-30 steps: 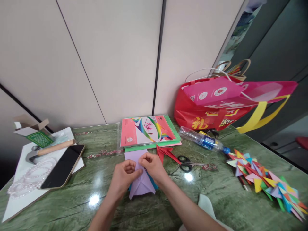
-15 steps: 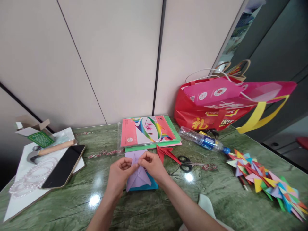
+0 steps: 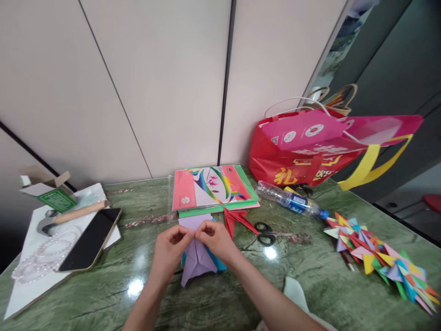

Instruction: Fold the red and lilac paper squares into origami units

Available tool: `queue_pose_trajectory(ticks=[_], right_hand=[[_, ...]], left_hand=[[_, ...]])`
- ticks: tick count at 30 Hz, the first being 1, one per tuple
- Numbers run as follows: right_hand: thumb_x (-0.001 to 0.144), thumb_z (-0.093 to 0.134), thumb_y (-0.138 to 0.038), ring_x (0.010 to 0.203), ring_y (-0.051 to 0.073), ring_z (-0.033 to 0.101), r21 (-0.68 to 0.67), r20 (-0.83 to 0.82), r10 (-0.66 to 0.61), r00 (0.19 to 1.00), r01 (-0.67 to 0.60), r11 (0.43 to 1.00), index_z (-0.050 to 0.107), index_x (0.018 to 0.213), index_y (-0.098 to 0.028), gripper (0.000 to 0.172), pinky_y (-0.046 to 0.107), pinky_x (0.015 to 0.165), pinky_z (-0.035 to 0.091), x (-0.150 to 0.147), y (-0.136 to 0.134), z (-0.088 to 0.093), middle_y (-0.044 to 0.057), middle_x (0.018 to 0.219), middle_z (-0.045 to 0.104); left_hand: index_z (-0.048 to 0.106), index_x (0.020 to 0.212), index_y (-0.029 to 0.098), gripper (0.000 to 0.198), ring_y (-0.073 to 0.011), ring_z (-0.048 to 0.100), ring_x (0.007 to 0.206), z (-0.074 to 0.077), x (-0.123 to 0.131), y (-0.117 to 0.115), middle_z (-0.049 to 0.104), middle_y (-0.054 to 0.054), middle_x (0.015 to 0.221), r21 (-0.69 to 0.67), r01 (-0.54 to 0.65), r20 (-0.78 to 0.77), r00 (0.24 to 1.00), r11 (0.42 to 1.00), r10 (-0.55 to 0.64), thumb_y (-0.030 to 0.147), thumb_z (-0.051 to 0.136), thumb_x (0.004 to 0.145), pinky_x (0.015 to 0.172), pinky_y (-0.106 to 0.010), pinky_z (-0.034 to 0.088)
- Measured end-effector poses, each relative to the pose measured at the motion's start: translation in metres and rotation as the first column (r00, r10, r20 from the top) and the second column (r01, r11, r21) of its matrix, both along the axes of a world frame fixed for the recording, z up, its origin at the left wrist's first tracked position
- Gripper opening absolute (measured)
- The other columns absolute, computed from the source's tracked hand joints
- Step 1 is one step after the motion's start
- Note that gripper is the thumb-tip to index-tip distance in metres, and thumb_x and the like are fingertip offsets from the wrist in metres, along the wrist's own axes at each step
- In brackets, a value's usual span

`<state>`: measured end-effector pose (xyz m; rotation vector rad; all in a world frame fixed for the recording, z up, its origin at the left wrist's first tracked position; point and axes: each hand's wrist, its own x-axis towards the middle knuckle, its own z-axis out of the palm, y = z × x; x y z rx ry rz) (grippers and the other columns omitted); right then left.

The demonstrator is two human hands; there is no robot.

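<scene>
A creased sheet of purple origami paper (image 3: pixel 197 263) is pinched between the fingertips of both hands at its middle. My left hand (image 3: pixel 172 243) is closed on its left side, and my right hand (image 3: pixel 214 238) is closed on its right side, the fingertips nearly meeting. The paper's lower end flares into folded flaps. Partly hidden beneath it lies blue paper (image 3: pixel 220 264). Just right of my right hand is a folded red paper piece (image 3: pixel 237 219), touching or close to black-handled scissors (image 3: pixel 265 233).
Behind my hands lies a packet of coloured paper (image 3: pixel 213 186). A plastic bottle (image 3: pixel 291 201), red bag (image 3: pixel 285 161) and multicoloured folded-paper chain (image 3: pixel 379 257) are to the right. Leftward are a phone (image 3: pixel 91 239), hammer (image 3: pixel 74 214), beads (image 3: pixel 48 253) and an opened box (image 3: pixel 57 200).
The paper's lower end has come slightly down and its sides have bent in more along the middle. Both hands stay pinched on it, fingertips shifted slightly.
</scene>
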<state>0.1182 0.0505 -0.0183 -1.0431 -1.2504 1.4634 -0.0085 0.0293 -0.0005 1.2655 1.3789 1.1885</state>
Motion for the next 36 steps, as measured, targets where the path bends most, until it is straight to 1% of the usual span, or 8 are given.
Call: queue_pose_trajectory(ticks=[3, 6, 11, 19, 25, 30, 33, 36], right_hand=[[0.059, 0.051, -0.017, 0.044, 0.007, 0.038, -0.008, 0.001, -0.005, 1.000, 0.005, 1.000, 0.048, 0.050, -0.017, 0.010, 0.020, 0.045, 0.030, 0.001, 0.000, 0.002, -0.006, 0.046, 0.045], [0.058, 0.049, -0.014, 0.045, 0.007, 0.040, 0.002, 0.031, 0.017, 0.999, -0.017, 1.000, 0.048, 0.048, -0.017, 0.010, 0.020, 0.047, 0.032, 0.000, -0.001, 0.000, -0.006, 0.046, 0.048], [0.056, 0.048, -0.011, 0.044, 0.007, 0.044, -0.011, 0.090, 0.100, 0.991, -0.099, 0.995, 0.053, 0.049, -0.016, 0.010, 0.019, 0.047, 0.035, -0.003, -0.003, -0.005, -0.005, 0.045, 0.051], [0.057, 0.050, -0.012, 0.042, 0.007, 0.045, -0.054, 0.079, 0.083, 0.993, -0.079, 0.995, 0.054, 0.050, -0.016, 0.009, 0.019, 0.045, 0.036, -0.002, -0.001, -0.008, -0.006, 0.044, 0.051], [0.061, 0.061, -0.026, 0.051, 0.010, 0.050, -0.067, -0.008, -0.078, 0.997, 0.077, 0.995, 0.055, 0.061, -0.016, 0.012, 0.022, 0.049, 0.044, -0.002, 0.001, -0.005, -0.002, 0.056, 0.054], [0.053, 0.073, -0.027, 0.077, 0.017, 0.059, 0.048, 0.019, -0.078, 0.997, 0.077, 0.996, 0.062, 0.087, -0.017, 0.037, 0.027, 0.066, 0.047, 0.001, -0.001, -0.002, 0.003, 0.086, 0.063], [0.058, 0.070, -0.026, 0.061, 0.015, 0.057, 0.054, 0.028, -0.057, 0.998, 0.055, 0.997, 0.064, 0.076, -0.017, 0.021, 0.025, 0.057, 0.045, 0.001, -0.001, -0.001, 0.000, 0.066, 0.062], [0.062, 0.067, -0.023, 0.058, 0.014, 0.056, 0.077, 0.000, -0.142, 0.990, 0.141, 0.987, 0.064, 0.065, -0.016, 0.008, 0.025, 0.055, 0.045, 0.001, -0.002, 0.001, 0.000, 0.060, 0.060]], left_hand=[[0.065, 0.059, 0.015, 0.013, -0.0134, 0.053, 0.058, -0.003, 0.002, 0.000, 0.062, -0.001, 0.057, 0.021, -0.027, 0.021, 0.999, 0.999, 0.027, 0.027, 0.066, 0.063, 0.055, -0.022, 0.041], [0.066, 0.061, 0.016, 0.010, -0.0130, 0.054, 0.058, -0.001, -0.004, 0.003, 0.063, 0.000, 0.059, 0.032, -0.188, 0.119, 0.976, 0.982, 0.183, 0.025, 0.069, 0.058, 0.056, -0.022, 0.042], [0.065, 0.058, 0.015, 0.016, -0.0089, 0.052, 0.053, 0.006, -0.025, 0.014, 0.062, 0.003, 0.057, -0.063, -0.531, 0.379, 0.771, 0.845, 0.512, 0.024, 0.073, 0.047, 0.052, -0.020, 0.040], [0.064, 0.062, 0.014, 0.019, -0.0086, 0.051, 0.053, 0.006, -0.038, 0.018, 0.061, 0.003, 0.059, 0.039, -0.624, 0.367, 0.735, 0.780, 0.570, 0.025, 0.072, 0.049, 0.051, -0.020, 0.039], [0.065, 0.068, 0.013, 0.023, -0.0078, 0.049, 0.053, 0.005, -0.033, 0.015, 0.062, 0.002, 0.063, 0.021, -0.534, 0.373, 0.789, 0.845, 0.489, 0.028, 0.074, 0.052, 0.049, -0.018, 0.038], [0.064, 0.070, 0.014, 0.022, -0.0101, 0.051, 0.054, 0.003, -0.017, 0.011, 0.062, 0.001, 0.061, 0.098, -0.383, 0.311, 0.889, 0.919, 0.338, 0.030, 0.071, 0.057, 0.054, -0.022, 0.042], [0.064, 0.073, 0.015, 0.020, -0.0125, 0.056, 0.060, 0.001, -0.015, 0.010, 0.064, 0.000, 0.066, 0.110, -0.325, 0.281, 0.917, 0.939, 0.284, 0.030, 0.070, 0.060, 0.061, -0.025, 0.046], [0.065, 0.077, 0.016, 0.021, -0.0128, 0.058, 0.068, 0.001, -0.015, 0.010, 0.066, 0.000, 0.075, 0.115, -0.303, 0.232, 0.934, 0.946, 0.271, 0.027, 0.071, 0.060, 0.066, -0.023, 0.046]])
